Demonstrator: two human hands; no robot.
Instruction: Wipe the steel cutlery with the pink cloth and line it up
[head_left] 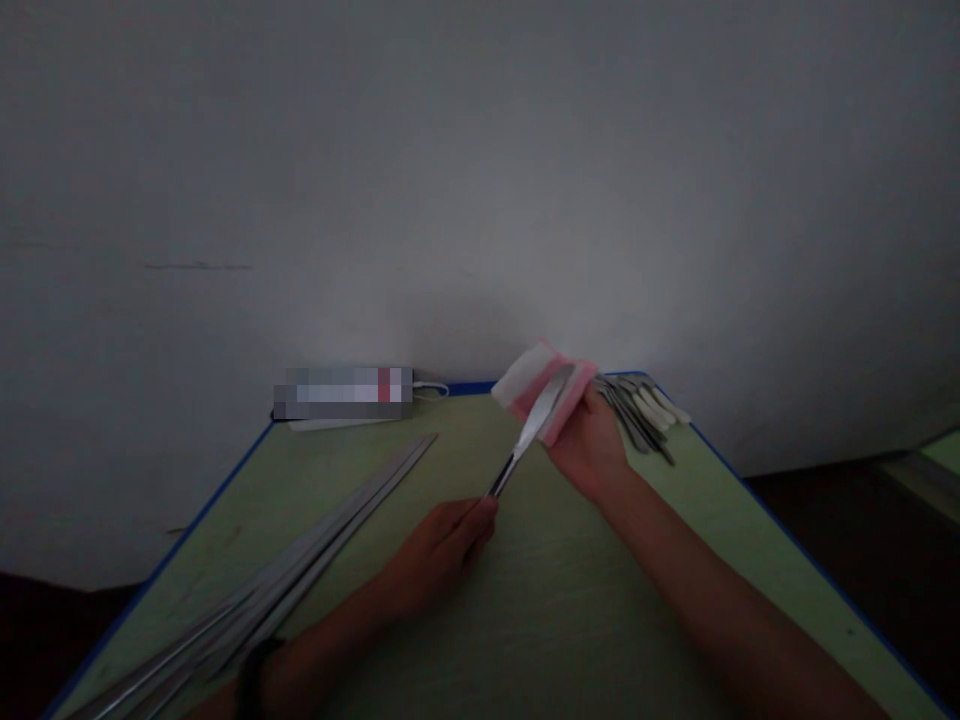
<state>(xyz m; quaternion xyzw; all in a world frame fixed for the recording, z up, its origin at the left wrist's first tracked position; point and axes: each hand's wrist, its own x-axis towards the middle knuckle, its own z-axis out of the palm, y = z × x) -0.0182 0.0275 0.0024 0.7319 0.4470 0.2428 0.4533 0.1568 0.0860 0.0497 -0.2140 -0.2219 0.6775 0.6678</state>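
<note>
My left hand point(454, 540) is closed round the handle of a shiny metal table knife point(534, 420), which tilts up and away to the right. Its blade lies against a pink and white cloth point(517, 385). That cloth rests in my right hand point(596, 440), whose fingers are mostly hidden behind it, held up from beneath the blade. Just beyond my right hand is a pile of cutlery point(637, 415), some dark metal and some with whitish handles.
Long flat grey strips point(300, 545) lie slantwise on the left of the pale green table point(570, 610). A blurred-out box-like object point(341, 395) with a white cable point(431, 387) stands at the back left. A grey wall point(465, 180) rises behind the blue table edge.
</note>
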